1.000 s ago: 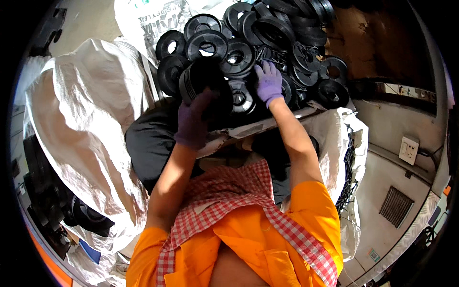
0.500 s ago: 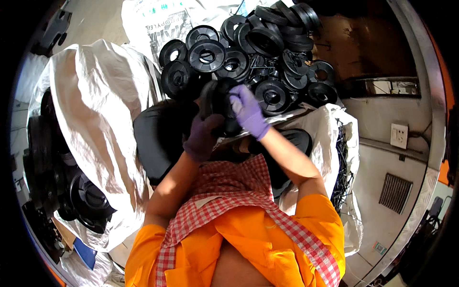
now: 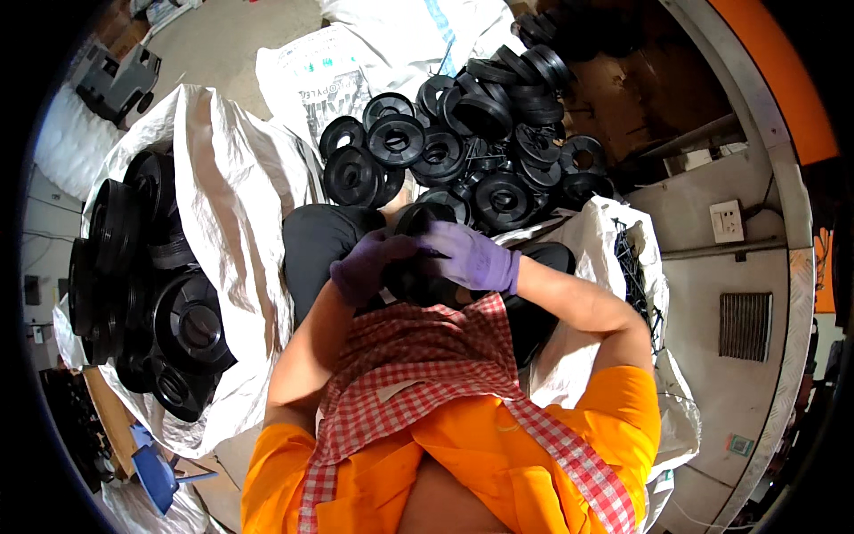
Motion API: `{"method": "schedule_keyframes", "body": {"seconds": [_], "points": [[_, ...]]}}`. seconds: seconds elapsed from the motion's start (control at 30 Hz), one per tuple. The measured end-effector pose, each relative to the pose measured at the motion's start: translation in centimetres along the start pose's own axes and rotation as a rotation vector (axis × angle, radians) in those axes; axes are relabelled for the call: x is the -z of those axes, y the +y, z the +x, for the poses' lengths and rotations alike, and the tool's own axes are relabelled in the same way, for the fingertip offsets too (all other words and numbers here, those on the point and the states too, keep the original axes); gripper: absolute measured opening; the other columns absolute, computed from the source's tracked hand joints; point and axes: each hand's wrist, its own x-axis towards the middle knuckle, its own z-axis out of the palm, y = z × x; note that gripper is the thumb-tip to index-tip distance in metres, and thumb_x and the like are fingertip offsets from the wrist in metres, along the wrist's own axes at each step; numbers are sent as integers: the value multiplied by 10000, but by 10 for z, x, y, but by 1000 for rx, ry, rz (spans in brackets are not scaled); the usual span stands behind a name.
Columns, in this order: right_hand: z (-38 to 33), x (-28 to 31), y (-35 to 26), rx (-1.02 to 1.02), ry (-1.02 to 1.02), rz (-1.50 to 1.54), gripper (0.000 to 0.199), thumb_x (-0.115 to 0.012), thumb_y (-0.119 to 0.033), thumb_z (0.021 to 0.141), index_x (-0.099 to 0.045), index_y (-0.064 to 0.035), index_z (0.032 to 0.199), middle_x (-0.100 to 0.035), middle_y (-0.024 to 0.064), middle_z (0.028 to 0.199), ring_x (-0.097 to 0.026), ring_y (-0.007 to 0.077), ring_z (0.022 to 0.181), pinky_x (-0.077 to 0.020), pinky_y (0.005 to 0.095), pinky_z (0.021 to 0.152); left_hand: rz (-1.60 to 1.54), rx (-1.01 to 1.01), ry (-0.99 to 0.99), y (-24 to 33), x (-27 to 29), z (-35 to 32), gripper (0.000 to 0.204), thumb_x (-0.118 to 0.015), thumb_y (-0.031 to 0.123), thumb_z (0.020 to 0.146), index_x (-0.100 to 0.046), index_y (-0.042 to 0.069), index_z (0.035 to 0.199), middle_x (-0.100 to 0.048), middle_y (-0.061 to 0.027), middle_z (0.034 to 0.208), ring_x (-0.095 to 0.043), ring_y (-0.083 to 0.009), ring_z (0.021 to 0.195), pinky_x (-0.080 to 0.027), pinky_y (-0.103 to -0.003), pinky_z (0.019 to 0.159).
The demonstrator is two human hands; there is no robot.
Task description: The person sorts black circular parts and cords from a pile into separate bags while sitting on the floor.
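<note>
My left hand (image 3: pixel 365 265), in a purple glove, is closed around the left side of a black round plastic part (image 3: pixel 423 287) above my lap. My right hand (image 3: pixel 469 254), gloved in purple too, reaches over the same part from the right with its fingers on top. Both hands cover much of the part, and its lower edge lies in shadow. Just beyond them is a pile of black plastic discs (image 3: pixel 396 141) with round center holes, along with thin black plastic pieces (image 3: pixel 483 153).
On the left stands a white woven sack (image 3: pixel 245 191) with large black discs (image 3: pixel 191 322) in its mouth. Another white sack (image 3: pixel 594 267) on the right holds thin black strips (image 3: pixel 630 258). A metal panel (image 3: pixel 703 303) with a socket (image 3: pixel 727 222) borders the right side.
My hands and the black part have come closer to my lap. My right hand now lies across its top instead of at its upper right side. The view has shifted.
</note>
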Motion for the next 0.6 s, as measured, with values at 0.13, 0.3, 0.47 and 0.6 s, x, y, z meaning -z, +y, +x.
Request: {"method": "schedule_keyframes", "body": {"seconds": [0.13,0.3,0.47,0.6], "points": [[-2,-6,-22,-531,148,343,533,-690,-265,743,-484,-7,1162,-573,180,990,-611,311,842,-515,384,727,81,-229,86,-32,3,2,399,-659,133,772,-562,5,1138,-645,-75,960,-619,-172,826,-516,-318,761],[0,-12,-18,-1129,168,1708,493,-546,-236,906,-385,-49,1333,-571,57,1083,-583,136,922,-489,281,772,747,-507,422,-46,-38,-5,433,-658,72,767,-541,1,1178,-627,-38,1011,-582,-124,898,-482,-299,803],[-2,-23,-16,-503,424,120,493,-627,-245,841,-456,7,1229,-611,153,946,-611,202,794,-508,326,705,247,-391,303,-46,-22,-1,491,-649,44,763,-488,32,1227,-615,-39,1015,-587,-98,868,-504,-255,743],[0,-17,-21,-1289,183,1167,643,-703,-207,736,-427,-15,1284,-569,181,1116,-588,286,937,-467,360,832,257,-455,305,-57,-26,8,434,-634,22,768,-509,32,1184,-617,-33,991,-586,-93,841,-503,-253,716]]}}
